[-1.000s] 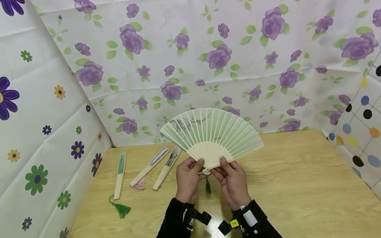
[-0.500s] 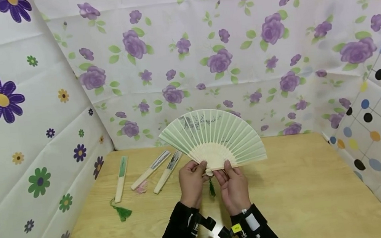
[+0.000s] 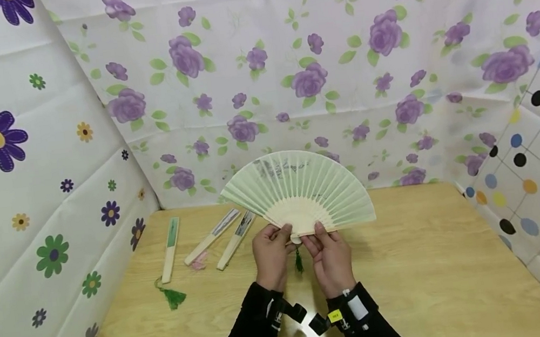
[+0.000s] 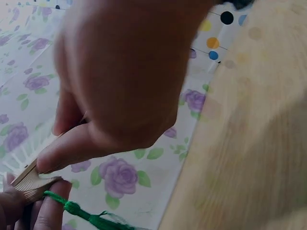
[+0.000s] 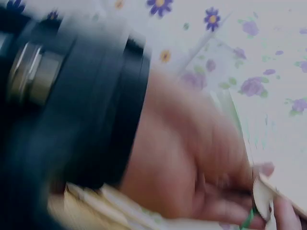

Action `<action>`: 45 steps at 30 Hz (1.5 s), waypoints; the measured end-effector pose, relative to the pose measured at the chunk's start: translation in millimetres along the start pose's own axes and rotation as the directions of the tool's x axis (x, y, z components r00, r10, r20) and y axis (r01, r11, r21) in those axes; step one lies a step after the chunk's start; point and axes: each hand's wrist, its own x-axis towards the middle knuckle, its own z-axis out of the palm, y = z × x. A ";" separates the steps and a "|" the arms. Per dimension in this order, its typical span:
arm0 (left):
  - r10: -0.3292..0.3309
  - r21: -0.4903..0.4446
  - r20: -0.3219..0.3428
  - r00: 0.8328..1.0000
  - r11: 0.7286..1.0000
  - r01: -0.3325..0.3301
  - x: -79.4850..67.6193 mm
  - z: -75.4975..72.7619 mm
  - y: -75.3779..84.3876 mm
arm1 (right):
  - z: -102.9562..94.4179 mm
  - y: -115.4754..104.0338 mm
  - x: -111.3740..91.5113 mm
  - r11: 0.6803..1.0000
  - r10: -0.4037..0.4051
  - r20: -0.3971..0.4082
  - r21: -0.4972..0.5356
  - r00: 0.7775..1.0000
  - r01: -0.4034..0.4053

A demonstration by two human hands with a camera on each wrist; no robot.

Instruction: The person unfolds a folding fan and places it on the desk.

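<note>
A pale green folding fan point(image 3: 297, 193) is spread wide above the table, with dark printed branches on its leaf and light ribs below. My left hand point(image 3: 271, 255) pinches its left end near the pivot, thumb on the near side. At the right end, my right hand point(image 3: 331, 260) grips the lower edge between thumb and fingers. A green tassel point(image 3: 299, 261) hangs from the pivot between both hands. In the left wrist view, the tassel point(image 4: 96, 218) hangs beside the ribs' rounded base. The right wrist view is blurred; there the right hand point(image 5: 182, 148) hides part of the fan.
Three folded fans lie on the wooden table point(image 3: 430, 261) at the left: one with a green tassel point(image 3: 170, 248), a middle fan point(image 3: 211, 236) near a pink tassel point(image 3: 199, 261), and a third fan point(image 3: 236, 240) close to my left hand. Patterned cloths point(image 3: 262, 88) surround the table.
The fan has spread a little wider, its left and right edges both lower than a second ago. My left hand has shifted slightly right. The folded fans have stayed put.
</note>
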 end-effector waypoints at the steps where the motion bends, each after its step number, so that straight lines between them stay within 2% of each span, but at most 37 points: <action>1: 0.008 -0.007 -0.005 1.000 1.000 -0.008 -0.4 1.7 -1.2 | 1.1 -1.1 -1.2 1.000 0.008 -0.009 0.020 1.000 -0.008; 4: 0.034 -0.027 -0.013 0.999 0.999 -0.035 -1.8 4.9 -3.9 | 3.9 -3.9 -3.8 0.998 0.024 -0.024 0.050 0.999 -0.023; 8: 0.075 -0.033 -0.026 0.997 0.997 -0.076 -4.1 4.9 -1.7 | 3.9 -5.4 -2.5 1.000 0.016 0.008 -0.002 1.000 -0.016; 11: 0.074 -0.029 -0.027 0.997 0.997 -0.075 -5.1 3.3 0.6 | 1.0 -6.0 0.7 0.999 0.018 0.035 -0.046 0.999 -0.016; 16: 0.051 -0.037 -0.029 0.998 0.998 -0.052 -5.7 1.6 1.2 | 0.2 -6.8 1.0 0.998 0.019 0.027 -0.066 0.999 -0.017; 25: 0.022 -0.038 -0.067 0.998 0.999 -0.025 -11.6 6.7 -2.3 | 6.3 -6.8 -12.8 0.996 0.039 -0.022 0.084 0.999 -0.037; 34: 0.022 -0.060 -0.088 0.996 0.998 -0.028 -14.2 7.3 -1.7 | 3.1 -8.2 -12.7 1.000 0.001 0.016 0.015 1.000 -0.002; 37: 0.008 -0.093 -0.097 0.995 0.995 -0.017 -14.9 11.5 -4.2 | 3.5 -10.4 -12.0 1.000 0.005 0.006 0.026 1.000 -0.005; 42: -0.032 -0.175 -0.084 0.996 0.984 0.017 -13.1 25.1 -13.4 | 3.9 -17.8 -7.4 0.992 0.024 -0.020 0.122 1.000 -0.022; 45: -0.053 -0.193 -0.092 0.994 0.981 0.035 -11.1 31.0 -19.0 | 1.6 -20.3 -4.4 0.988 0.040 -0.040 0.150 0.998 -0.033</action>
